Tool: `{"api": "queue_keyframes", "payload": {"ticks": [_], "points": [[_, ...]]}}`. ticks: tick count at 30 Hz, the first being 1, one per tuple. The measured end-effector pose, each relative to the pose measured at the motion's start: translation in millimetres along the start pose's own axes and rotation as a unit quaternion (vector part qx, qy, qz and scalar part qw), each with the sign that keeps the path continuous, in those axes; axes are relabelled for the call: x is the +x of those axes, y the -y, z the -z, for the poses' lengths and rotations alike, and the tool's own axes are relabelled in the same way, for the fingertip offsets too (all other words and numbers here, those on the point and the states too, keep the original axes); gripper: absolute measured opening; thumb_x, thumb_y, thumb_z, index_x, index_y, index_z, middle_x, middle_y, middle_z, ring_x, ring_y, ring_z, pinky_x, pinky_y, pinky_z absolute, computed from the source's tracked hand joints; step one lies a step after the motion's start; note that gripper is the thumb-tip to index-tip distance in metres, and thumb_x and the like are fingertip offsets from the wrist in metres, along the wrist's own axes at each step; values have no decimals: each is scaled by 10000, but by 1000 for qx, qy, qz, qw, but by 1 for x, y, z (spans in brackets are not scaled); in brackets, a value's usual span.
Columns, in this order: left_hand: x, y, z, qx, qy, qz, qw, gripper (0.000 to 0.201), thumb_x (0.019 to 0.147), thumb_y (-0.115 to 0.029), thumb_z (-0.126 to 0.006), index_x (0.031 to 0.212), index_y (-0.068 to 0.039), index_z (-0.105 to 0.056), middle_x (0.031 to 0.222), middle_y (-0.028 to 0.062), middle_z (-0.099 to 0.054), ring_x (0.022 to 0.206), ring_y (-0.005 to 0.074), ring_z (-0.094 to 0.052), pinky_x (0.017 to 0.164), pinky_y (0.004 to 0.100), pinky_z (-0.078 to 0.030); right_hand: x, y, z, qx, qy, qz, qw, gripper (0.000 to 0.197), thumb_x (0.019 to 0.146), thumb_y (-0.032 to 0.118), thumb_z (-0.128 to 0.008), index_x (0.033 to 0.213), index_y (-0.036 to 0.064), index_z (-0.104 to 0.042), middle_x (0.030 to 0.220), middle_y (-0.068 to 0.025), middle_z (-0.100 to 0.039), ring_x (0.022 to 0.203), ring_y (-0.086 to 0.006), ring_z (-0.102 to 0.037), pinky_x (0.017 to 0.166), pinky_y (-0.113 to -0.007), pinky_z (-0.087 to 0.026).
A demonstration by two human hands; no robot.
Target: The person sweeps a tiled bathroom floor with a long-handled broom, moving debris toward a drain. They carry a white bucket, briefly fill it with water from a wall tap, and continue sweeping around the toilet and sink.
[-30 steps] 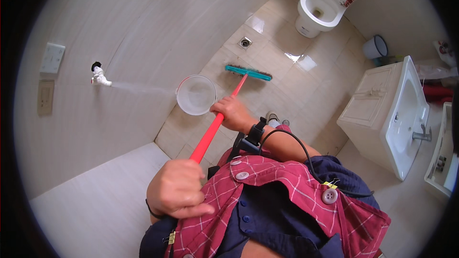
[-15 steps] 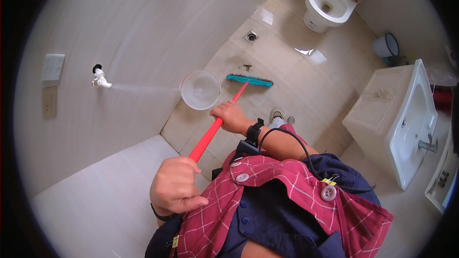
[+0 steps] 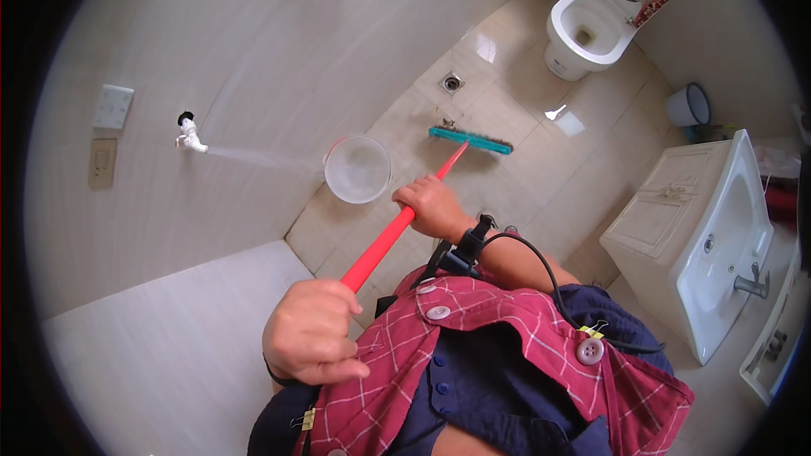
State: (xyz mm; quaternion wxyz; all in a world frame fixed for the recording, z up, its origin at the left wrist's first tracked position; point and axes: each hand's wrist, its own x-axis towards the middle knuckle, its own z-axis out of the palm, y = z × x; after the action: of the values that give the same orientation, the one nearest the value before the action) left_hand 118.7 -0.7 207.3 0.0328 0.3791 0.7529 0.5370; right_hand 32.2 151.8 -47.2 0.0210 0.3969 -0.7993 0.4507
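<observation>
Both my hands grip a broom [image 3: 376, 250] by its long red handle. My left hand [image 3: 311, 333] is closed round the upper end, close to my body, its thumb lying outward. Farther down the handle, my right hand [image 3: 432, 206] wraps round it, with a black band and device on the wrist. The teal broom head [image 3: 486, 144] with dark bristles rests on the tiled floor. A small dark bit of debris [image 3: 448, 123] lies by the head's left end, on its far side.
Water runs from a white wall tap [image 3: 193, 135] into a pale bucket [image 3: 358, 171] left of the broom. Beyond is a floor drain [image 3: 452, 83]. A toilet [image 3: 585, 29] stands far right, a small bucket [image 3: 688, 105] below it, and a washbasin cabinet [image 3: 667, 190] at right.
The broom head has moved right and a little forward across the floor, its left end now beside the debris. My right hand has shifted right with the handle. The whole view has shifted slightly.
</observation>
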Motion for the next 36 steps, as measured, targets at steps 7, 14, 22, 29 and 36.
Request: {"api": "queue_keyframes", "payload": {"ticks": [7,14,22,29,36], "points": [[16,-8,5,-28,55,-56,997,315,724,-231,-751,589,-37,-544,489,17,-403,418,187,-423,601,355,-495,-17,13,7,19,13,-30,999,155,662,79,-643,799,85,-571,679,-70,-593,706,-282,-586,664,-391,-424],[14,25,-47,-62,-8,-21,998,231,728,-152,-732,607,-31,-577,507,36,-457,448,213,-466,589,374,-472,-68,-14,4,37,68,-125,989,217,653,61,-648,865,76,-601,796,-107,-593,829,-332,-563,762,-429,-434],[2,30,-67,-103,-34,-66,992,265,768,-192,-685,603,-12,-581,479,38,-450,438,200,-462,574,363,-467,-160,-31,45,-75,21,-345,935,478,701,155,-685,1150,74,-542,993,-175,-600,959,-359,-556,822,-431,-459],[17,29,-89,-148,-21,-87,985,293,787,-232,-646,603,-20,-563,447,14,-417,405,150,-409,514,337,-437,-337,2,111,-144,25,-623,768,348,781,235,-596,1078,55,-612,999,-188,-641,967,-344,-593,829,-439,-473],[51,60,-60,-139,29,-69,987,320,833,-236,-617,614,-15,-543,471,23,-430,428,141,-400,553,335,-425,-436,55,47,-41,-96,-763,638,297,743,201,-601,978,28,-660,910,-186,-666,865,-315,-640,769,-391,-500]]}}
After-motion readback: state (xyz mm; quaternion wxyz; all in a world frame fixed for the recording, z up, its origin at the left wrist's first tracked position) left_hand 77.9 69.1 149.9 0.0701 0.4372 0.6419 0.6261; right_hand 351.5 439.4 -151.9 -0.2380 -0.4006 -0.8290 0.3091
